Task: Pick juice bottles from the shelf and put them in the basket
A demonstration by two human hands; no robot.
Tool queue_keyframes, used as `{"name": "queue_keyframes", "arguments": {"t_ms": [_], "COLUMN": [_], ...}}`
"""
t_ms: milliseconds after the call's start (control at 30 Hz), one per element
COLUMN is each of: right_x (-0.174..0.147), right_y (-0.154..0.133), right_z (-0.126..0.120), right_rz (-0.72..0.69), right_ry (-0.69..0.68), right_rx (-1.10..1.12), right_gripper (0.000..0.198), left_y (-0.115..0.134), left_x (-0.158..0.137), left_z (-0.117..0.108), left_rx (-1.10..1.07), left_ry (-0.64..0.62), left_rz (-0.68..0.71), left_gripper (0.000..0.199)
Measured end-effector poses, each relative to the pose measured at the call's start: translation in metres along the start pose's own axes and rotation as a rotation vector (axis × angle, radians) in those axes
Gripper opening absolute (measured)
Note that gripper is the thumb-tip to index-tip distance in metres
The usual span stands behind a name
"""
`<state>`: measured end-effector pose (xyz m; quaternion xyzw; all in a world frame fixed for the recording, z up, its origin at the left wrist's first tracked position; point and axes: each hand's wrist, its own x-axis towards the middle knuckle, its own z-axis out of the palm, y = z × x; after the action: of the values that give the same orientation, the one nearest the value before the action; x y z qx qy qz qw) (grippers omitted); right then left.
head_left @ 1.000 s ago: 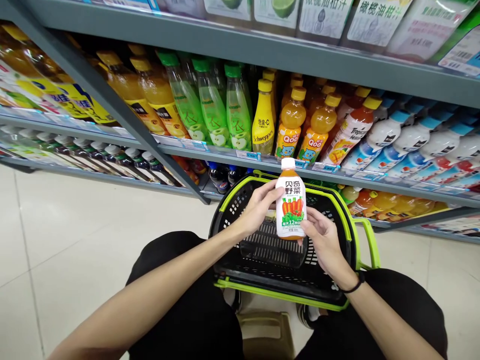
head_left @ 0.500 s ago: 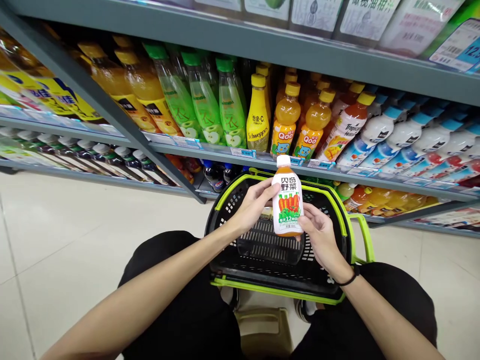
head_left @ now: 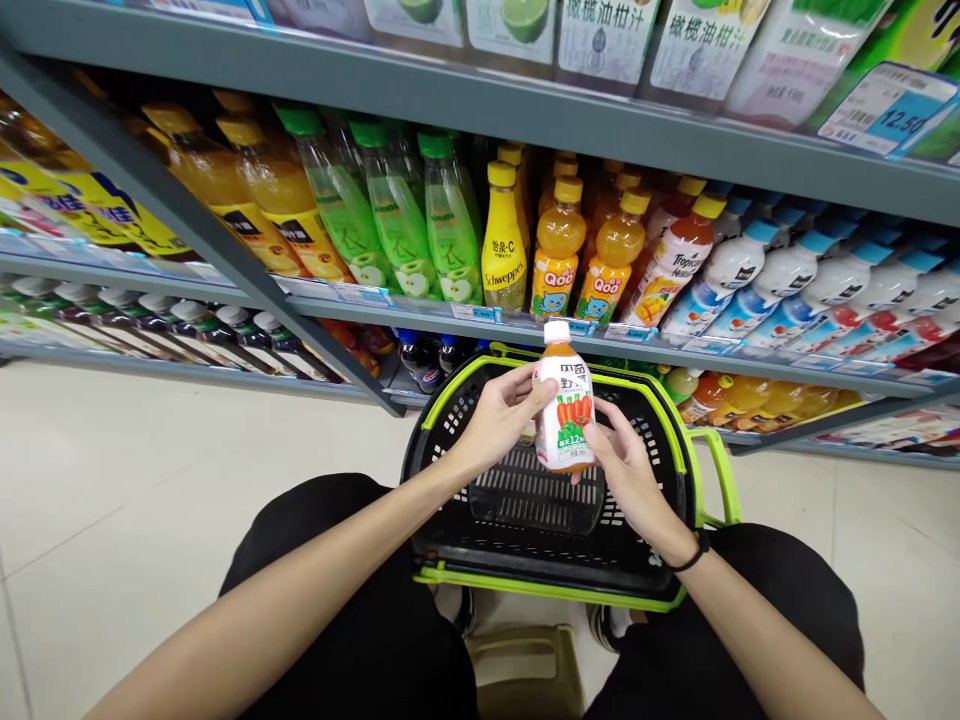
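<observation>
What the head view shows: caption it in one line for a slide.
Left hand and right hand hold a white-capped bottle above a black basket, before shelves of bottled drinks.

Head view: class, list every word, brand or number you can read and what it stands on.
"每天12": held bottle
"怡泉·C": yellow bottle
"Schweppes": same yellow bottle
"Qoo": two orange bottles
"Tropic…": mango-label bottle
"橄榄油柑汁": top-shelf pack
"12.50": top-shelf price tag
Too small or blurred: held bottle's large characters, lower price tags, most other print.
</observation>
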<state>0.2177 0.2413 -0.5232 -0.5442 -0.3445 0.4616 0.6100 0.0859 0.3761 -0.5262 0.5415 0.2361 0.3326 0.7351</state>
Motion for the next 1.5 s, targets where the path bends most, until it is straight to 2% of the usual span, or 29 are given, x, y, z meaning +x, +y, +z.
{"name": "queue_keyframes", "arguments": {"t_ms": [167, 300, 500, 567, 733, 867, 1000, 1233, 1500], "right_x": [0.001, 0.004, 0.005, 0.004, 0.003, 0.000, -0.003, -0.003, 0.003], "right_y": [0.003, 0.002, 0.006, 0.007, 0.010, 0.013, 0.020, 0.031, 0.021], "right_z": [-0.001, -0.005, -0.012, -0.013, -0.015, -0.016, -0.018, -0.024, -0.032], "right_rz": [0.093, 0.130, 0.230, 0.262, 0.355, 0.395, 0.422, 0.409, 0.559], "right_ry": [0.026, 0.050, 0.054, -0.014, -0.283, -0.387, -0.467, -0.522, -0.800], "right_rx": [0.167, 0.349, 0.407, 0.462, 0.644, 0.740, 0.733, 0.710, 0.725], "right_gripper": [0.054, 0.043, 0.042, 0.045, 0.055, 0.064, 0.069, 0.072, 0.066], "left_y": [-0.002, -0.001, 0.001, 0.003, 0.011, 0.016, 0.016, 0.018, 0.020], "left_x": [-0.001, -0.009, -0.018, -0.018, -0.019, -0.021, -0.022, -0.024, -0.027], "left_z": [0.000, -0.001, 0.002, 0.003, 0.003, 0.004, 0.006, 0.005, 0.007], "left_rx": [0.084, 0.137, 0.277, 0.289, 0.412, 0.434, 0.413, 0.410, 0.287], "left_ry": [-0.066, -0.165, -0.231, -0.256, -0.275, -0.298, -0.330, -0.333, -0.328], "left_rz": [0.118, 0.113, 0.190, 0.214, 0.360, 0.412, 0.426, 0.439, 0.340], "left_gripper": [0.070, 0.065, 0.063, 0.060, 0.056, 0.059, 0.062, 0.060, 0.067]}}
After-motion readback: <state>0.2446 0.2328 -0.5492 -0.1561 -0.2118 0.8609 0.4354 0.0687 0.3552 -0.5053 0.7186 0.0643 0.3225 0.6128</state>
